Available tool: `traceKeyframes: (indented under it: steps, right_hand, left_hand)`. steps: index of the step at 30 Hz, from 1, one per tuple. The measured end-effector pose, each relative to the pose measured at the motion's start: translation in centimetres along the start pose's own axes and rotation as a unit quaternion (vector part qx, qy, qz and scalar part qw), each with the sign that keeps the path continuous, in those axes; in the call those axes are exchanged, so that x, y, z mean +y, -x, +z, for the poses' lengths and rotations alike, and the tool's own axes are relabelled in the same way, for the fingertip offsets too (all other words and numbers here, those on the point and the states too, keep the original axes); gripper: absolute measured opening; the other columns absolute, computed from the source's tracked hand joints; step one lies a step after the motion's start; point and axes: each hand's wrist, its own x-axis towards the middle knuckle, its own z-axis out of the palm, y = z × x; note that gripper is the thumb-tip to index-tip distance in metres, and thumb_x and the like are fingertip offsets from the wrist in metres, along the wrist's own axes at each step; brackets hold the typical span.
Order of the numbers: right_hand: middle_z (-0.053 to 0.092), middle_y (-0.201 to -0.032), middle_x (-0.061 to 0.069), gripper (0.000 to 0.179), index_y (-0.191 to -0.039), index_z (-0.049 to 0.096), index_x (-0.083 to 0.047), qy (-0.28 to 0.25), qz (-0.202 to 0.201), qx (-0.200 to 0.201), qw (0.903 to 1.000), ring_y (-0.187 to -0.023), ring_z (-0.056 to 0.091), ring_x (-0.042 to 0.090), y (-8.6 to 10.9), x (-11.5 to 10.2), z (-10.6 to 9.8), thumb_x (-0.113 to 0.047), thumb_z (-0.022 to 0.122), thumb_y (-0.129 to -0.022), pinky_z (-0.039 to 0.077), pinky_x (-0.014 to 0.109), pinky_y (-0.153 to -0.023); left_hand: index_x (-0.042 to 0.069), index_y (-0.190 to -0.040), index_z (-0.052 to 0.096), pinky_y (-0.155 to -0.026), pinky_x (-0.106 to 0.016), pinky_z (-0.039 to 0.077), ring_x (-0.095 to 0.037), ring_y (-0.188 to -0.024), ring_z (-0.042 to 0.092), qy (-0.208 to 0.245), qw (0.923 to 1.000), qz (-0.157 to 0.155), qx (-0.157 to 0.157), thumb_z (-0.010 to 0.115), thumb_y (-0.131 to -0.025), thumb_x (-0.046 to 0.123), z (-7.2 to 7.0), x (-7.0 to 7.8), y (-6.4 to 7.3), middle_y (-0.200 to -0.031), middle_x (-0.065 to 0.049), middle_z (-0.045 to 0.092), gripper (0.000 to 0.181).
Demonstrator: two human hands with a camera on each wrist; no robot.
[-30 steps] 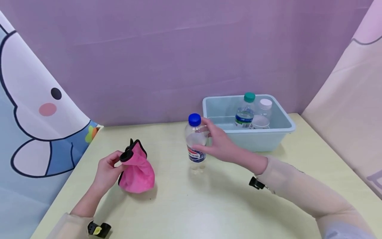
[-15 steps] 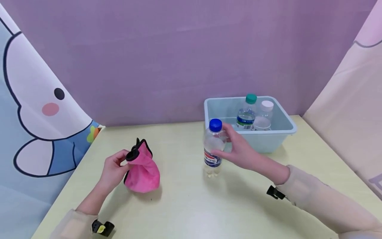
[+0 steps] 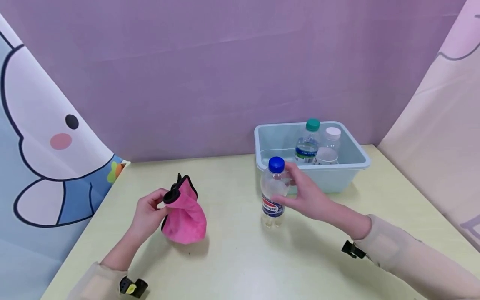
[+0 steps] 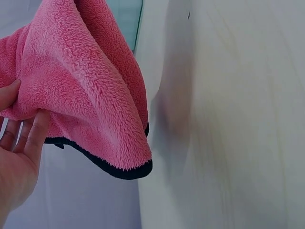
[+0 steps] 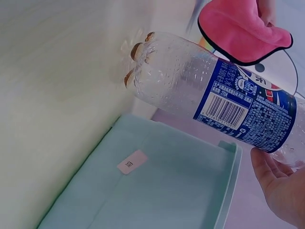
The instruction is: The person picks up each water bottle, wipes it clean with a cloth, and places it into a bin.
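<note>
My left hand [image 3: 149, 213] pinches a pink plush cloth [image 3: 186, 221] with black edging near its upper edge, and the cloth hangs bunched beside the fingers. The left wrist view shows thumb and fingers on the cloth's fuzzy folds [image 4: 81, 81]. My right hand [image 3: 309, 196] grips a clear plastic bottle [image 3: 272, 206] from its right side, thumb in front and fingers behind. This bottle has a blue cap and a blue, red and white label [image 5: 248, 102], and stands upright, its base close over the table. Little drops cling inside it.
A light blue plastic bin [image 3: 331, 179] stands at the back right, just behind the right hand. Inside it are a green-capped bottle [image 3: 307, 143] and a white-capped bottle [image 3: 331, 143]. A purple curtain [image 3: 195, 83] hangs behind the pale table [image 3: 232, 266].
My right hand has carried the blue-capped bottle to the right and nearer to me, in front of the bin. The left hand, still pinching the cloth, has shifted slightly right.
</note>
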Motion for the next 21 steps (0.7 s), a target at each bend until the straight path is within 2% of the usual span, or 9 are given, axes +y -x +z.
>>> traceKeyframes:
  steps: [4, 11, 16, 21]
  right_hand:
    - [0.056, -0.124, 0.008, 0.077, -0.141, 0.033, -0.010, 0.006, -0.005, -0.001, 1.0000, -0.109, 0.056, 0.024, 0.3, 0.1, 0.1, -0.015, 0.081, -0.080, 0.052, 0.042, -0.086]
    - [0.057, -0.122, 0.009, 0.078, -0.141, 0.034, -0.007, 0.002, 0.009, 0.001, 1.0000, -0.108, 0.057, 0.025, 0.6, 0.3, 0.3, -0.014, 0.081, -0.079, 0.052, 0.043, -0.086]
    - [0.059, -0.121, 0.010, 0.078, -0.140, 0.034, -0.006, -0.008, 0.014, 0.003, 0.9999, -0.108, 0.058, 0.026, 0.7, 0.5, 0.3, -0.012, 0.082, -0.078, 0.052, 0.044, -0.086]
    - [0.059, -0.120, 0.011, 0.076, -0.137, 0.036, -0.005, -0.021, 0.018, 0.000, 0.9996, -0.107, 0.058, 0.026, 0.6, 0.4, 0.2, -0.011, 0.082, -0.077, 0.052, 0.043, -0.087]
  left_hand:
    - [0.011, -0.085, 0.067, -0.069, -0.016, 0.053, -0.005, -0.091, 0.063, 0.007, 0.9999, 0.005, -0.008, 0.061, -0.077, -0.026, 0.4, 0.0, 0.0, -0.087, 0.004, 0.066, 0.038]
    - [0.012, -0.084, 0.067, -0.068, -0.018, 0.054, -0.006, -0.092, 0.063, 0.023, 0.9995, 0.002, -0.023, 0.061, -0.077, -0.025, 1.4, 0.4, -0.7, -0.086, 0.003, 0.066, 0.039]
    - [0.012, -0.083, 0.067, -0.064, -0.018, 0.053, -0.007, -0.091, 0.063, 0.038, 0.9987, -0.001, -0.035, 0.060, -0.075, -0.027, 2.5, 0.9, -1.4, -0.085, 0.006, 0.066, 0.040]
    - [0.005, -0.085, 0.066, -0.060, -0.021, 0.053, -0.010, -0.093, 0.062, 0.050, 0.9968, 0.008, -0.062, 0.060, -0.078, -0.024, 4.1, 2.0, -2.7, -0.087, 0.006, 0.064, 0.031]
